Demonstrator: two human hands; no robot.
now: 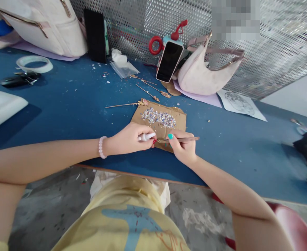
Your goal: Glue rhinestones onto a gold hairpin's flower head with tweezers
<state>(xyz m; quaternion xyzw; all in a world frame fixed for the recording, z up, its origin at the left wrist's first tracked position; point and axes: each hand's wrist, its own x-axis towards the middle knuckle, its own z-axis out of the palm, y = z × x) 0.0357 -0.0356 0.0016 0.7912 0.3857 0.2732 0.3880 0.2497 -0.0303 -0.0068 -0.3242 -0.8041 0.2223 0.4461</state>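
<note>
My left hand (pixel 135 137) is closed around a small white glue bottle (pixel 147 136), its nozzle pointing right. A pinch of red shows at the fingertips, but I cannot tell whether they hold anything else. In my right hand (pixel 183 148) are slim brownish tweezers (pixel 188 139), the tip reaching left to the left fingertips. Both hands are over the near part of a cardboard piece (pixel 179 122). On the cardboard, beyond the hands, lies a pile of tiny shiny, multicoloured chips (pixel 158 117). A hairpin stick (pixel 123 105) rests with its ornamented end on the cardboard's far left corner.
More hairpin sticks (pixel 148 92) lie behind the cardboard. A phone (pixel 169 62) leans upright beside a pale handbag (pixel 208 75). Further left are a dark phone (pixel 95 36), a backpack (pixel 51 28), a tape roll (pixel 34 65) and a black object (pixel 20 79). A printed sheet (pixel 239 103) lies right.
</note>
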